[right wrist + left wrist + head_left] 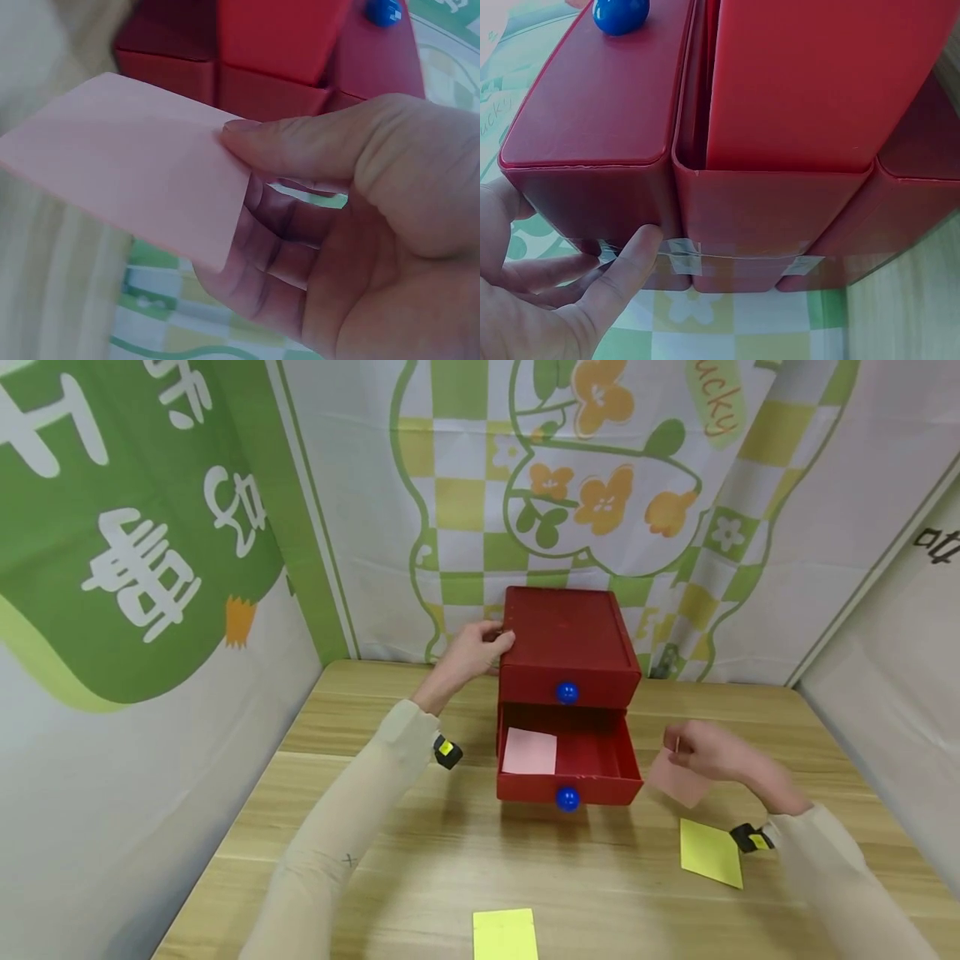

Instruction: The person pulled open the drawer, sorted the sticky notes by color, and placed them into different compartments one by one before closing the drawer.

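A red drawer cabinet [562, 631] stands at the back of the table with one drawer [609, 788] pulled out below the top one. In that drawer, on its left, lies a pink sticky note [529, 752]. My left hand [474, 647] rests against the cabinet's upper left edge; the left wrist view has its fingers [634, 259] touching the side wall. To the right of the drawer, my right hand [708, 750] pinches another pink sticky note [135, 169] by its edge, with the thumb on top. The note hangs above the table.
A yellow sticky note [711, 853] lies on the wooden table [405, 877] near the right wrist, and a second yellow note [505, 935] at the front edge. Blue round knobs [567, 799] stick out from the drawer fronts. Patterned curtains [465, 485] hang behind and beside the table.
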A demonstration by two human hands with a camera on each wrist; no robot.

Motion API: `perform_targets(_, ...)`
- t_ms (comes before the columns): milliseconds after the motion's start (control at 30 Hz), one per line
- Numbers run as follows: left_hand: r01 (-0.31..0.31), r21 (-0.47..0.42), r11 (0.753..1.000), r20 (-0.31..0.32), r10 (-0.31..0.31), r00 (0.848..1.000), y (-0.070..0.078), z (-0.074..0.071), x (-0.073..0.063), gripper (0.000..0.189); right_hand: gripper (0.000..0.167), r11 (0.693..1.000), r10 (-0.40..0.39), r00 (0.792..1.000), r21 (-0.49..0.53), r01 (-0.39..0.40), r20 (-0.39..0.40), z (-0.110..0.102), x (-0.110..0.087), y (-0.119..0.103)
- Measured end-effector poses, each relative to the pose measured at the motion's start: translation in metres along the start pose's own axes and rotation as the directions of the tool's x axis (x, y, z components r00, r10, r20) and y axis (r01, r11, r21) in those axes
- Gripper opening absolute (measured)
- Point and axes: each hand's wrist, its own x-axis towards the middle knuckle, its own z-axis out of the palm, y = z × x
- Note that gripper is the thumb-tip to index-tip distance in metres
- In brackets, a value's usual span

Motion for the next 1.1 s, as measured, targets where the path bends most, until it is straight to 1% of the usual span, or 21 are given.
perform_targets(233,-0.005,-0.017,1.0,-0.011,0.004,1.0,-0.001,0.0,0.001,0.056,0.005,0.997,0.026,1.0,-0.07,-0.027,-0.015,-0.026,0.003,-0.014)
perform_targets(400,-0.016,0.004,1.0,-0.019,0.017,1.0,-0.001,0.002,0.002,0.056,0.004,0.994,0.039,0.995,-0.102,-0.048,-0.088,-0.045,0.0,-0.026)
perform_targets(567,-0.013,0.002,1.0,-0.018,0.013,1.0,-0.001,0.002,0.001,0.058,0.005,0.994,0.026,0.991,-0.103,-0.04,-0.134,-0.06,-0.001,-0.037)
perform_targets(800,-0.004,-0.006,1.0,-0.02,0.004,1.0,-0.002,0.001,0.0,0.059,0.006,0.994,-0.023,0.982,-0.109,0.003,-0.186,-0.075,0.003,-0.064)
perform_targets(933,0.001,-0.007,1.0,-0.023,-0.001,1.0,-0.002,0.0,0.0,0.06,0.005,0.995,-0.044,0.985,-0.094,0.029,-0.167,-0.078,0.012,-0.081)
perform_targets(1100,-0.004,0.013,1.0,-0.019,0.004,1.0,-0.002,0.001,-0.001,0.06,0.004,0.992,-0.098,0.984,-0.094,0.084,-0.148,-0.077,0.024,-0.098)
